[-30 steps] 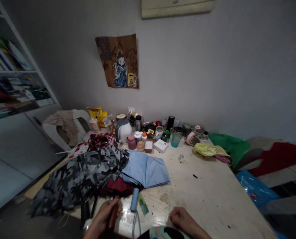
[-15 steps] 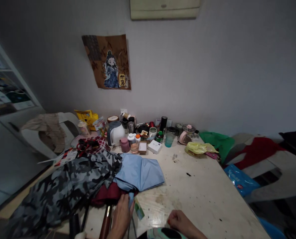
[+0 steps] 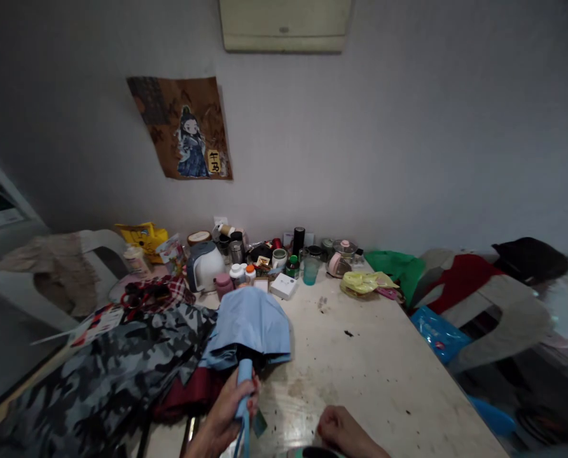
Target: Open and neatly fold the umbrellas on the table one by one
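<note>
In my left hand (image 3: 233, 401) is the handle of a light blue umbrella (image 3: 255, 324), the fingers wrapped round it and a strap dangling below. The umbrella's canopy is folded in loosely and points away from me. To its left lies a grey camouflage umbrella (image 3: 135, 356), partly over a dark red umbrella (image 3: 186, 394). My right hand (image 3: 338, 426) rests by the near side of the table with its fingers curled in, and I see nothing in it. A small green card (image 3: 259, 422) lies partly hidden beside my left hand.
Along the back of the table (image 3: 360, 375) stand a white kettle (image 3: 207, 267), several bottles, a white box (image 3: 284, 286), a teal cup (image 3: 311, 272) and a glass teapot (image 3: 343, 257). A yellow plastic bag (image 3: 367, 283) lies at the right edge. Chairs flank both sides.
My left hand has tightened round the handle and lifted it, so the blue umbrella is raised and its canopy is puffed out. My right hand stays curled. The view has shifted right.
</note>
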`<state>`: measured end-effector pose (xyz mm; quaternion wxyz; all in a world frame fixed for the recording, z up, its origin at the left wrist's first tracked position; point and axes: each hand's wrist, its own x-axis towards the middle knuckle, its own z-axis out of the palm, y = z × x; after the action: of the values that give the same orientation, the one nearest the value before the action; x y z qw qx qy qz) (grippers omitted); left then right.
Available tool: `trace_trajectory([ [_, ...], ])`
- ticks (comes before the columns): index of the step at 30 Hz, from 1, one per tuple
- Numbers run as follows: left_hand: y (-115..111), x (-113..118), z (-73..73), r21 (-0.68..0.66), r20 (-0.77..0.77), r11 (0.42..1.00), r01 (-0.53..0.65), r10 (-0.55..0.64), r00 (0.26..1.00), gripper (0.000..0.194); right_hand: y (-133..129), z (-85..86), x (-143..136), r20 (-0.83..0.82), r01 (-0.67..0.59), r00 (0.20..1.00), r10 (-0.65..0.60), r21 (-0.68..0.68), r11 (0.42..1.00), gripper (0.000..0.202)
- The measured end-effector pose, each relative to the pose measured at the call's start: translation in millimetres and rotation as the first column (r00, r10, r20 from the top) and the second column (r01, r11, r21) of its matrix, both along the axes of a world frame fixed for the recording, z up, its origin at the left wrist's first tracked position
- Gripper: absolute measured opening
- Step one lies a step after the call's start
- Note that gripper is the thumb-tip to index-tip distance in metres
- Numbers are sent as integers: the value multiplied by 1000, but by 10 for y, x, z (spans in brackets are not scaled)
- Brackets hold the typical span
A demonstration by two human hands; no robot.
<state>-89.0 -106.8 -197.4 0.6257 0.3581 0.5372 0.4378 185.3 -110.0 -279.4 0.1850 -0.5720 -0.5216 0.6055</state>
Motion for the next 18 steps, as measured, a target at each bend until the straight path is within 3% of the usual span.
trace_trajectory([
  [2,-35,109,262,67,96,997,43,-49,994,38,-8,222,-45,-65,66,996,-66,-4,998,17],
  [5,41,346,597,171,-133,985,1,22,991,35,8,693,-143,-197,57,979,-41,72,996,19],
  [7,130,528,770,168,-188,986,-8,40,981,29,39,1006,-207,-264,72,964,-35,131,989,19],
  [10,212,774,963,47,44,997,60,-62,997,28,94,1336,-275,-361,147,931,-56,231,962,27],
  [12,213,907,1041,-25,222,991,133,-124,967,31,133,1440,-309,-426,232,899,-99,275,933,35],
  [14,184,1035,1067,-57,284,982,183,-159,946,32,173,1479,-344,-502,341,849,-168,276,899,41],
  [18,115,1342,980,25,129,971,239,-240,962,28,251,1520,-394,-670,547,632,-390,30,836,45],
])
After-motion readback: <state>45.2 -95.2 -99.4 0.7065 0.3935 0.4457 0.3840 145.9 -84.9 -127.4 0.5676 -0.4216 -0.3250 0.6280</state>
